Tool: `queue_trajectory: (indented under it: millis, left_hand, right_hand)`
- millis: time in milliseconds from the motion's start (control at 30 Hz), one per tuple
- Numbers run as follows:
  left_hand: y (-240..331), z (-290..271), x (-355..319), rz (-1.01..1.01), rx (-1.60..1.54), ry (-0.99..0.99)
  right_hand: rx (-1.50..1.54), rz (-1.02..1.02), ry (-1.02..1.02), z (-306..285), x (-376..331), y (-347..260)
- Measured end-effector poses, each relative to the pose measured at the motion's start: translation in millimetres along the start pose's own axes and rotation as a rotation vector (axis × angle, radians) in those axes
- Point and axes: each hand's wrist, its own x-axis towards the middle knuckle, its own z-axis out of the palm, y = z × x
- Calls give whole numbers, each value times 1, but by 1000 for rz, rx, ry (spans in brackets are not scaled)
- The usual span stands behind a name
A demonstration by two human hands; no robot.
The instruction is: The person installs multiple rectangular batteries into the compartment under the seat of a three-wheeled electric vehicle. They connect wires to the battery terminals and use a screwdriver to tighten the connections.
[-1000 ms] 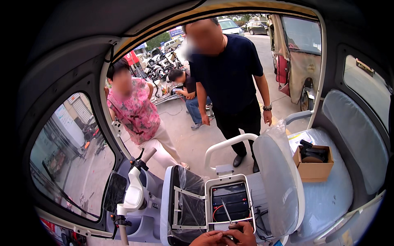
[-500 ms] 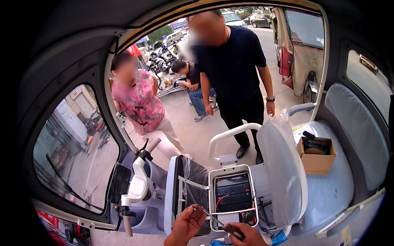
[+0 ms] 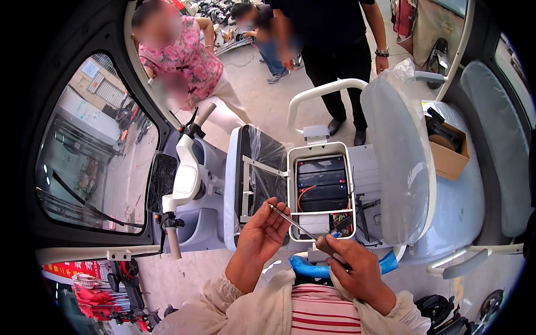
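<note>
A screwdriver lies slanted between my hands, its thin metal shaft (image 3: 300,226) pointing up and left. Round its handle, my right hand (image 3: 360,267) is closed. The thumb and fingers of my left hand (image 3: 257,234) pinch at the tip; whether a small screw sits there too is too small to tell. Just beyond the shaft stands an open white-rimmed compartment (image 3: 290,178) with black batteries (image 3: 321,192) and a red wire inside. Its near part holds a ribbed metal box (image 3: 314,225) and coloured wire connectors (image 3: 341,222).
Left are handlebars (image 3: 187,167) and a tipped-up seat (image 3: 237,184). A plastic-wrapped seat back (image 3: 393,162) rises at right, with an open cardboard box (image 3: 449,156) on the bench behind. One person in dark clothes (image 3: 335,50) and another in a floral top (image 3: 184,61) stand beyond the frame.
The view has tilted downward, so my sleeves and lap now show and the compartment appears higher. Both hands still hold the screwdriver in much the same pose.
</note>
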Motion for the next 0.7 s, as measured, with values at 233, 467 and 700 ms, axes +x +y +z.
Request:
queue_trajectory:
  millis: [233,467,700]
  left_hand:
    - [-8,-11,-18,51,65,-1]
    - [-11,-6,-7,41,207,-75]
    - [0,47,11,80,293,-40]
  right_hand:
    - [102,94,-56,-19,-17,-28]
    - [754,736,-190,-22,-12,-29]
    - [1115,701,-57,-4,32,-32]
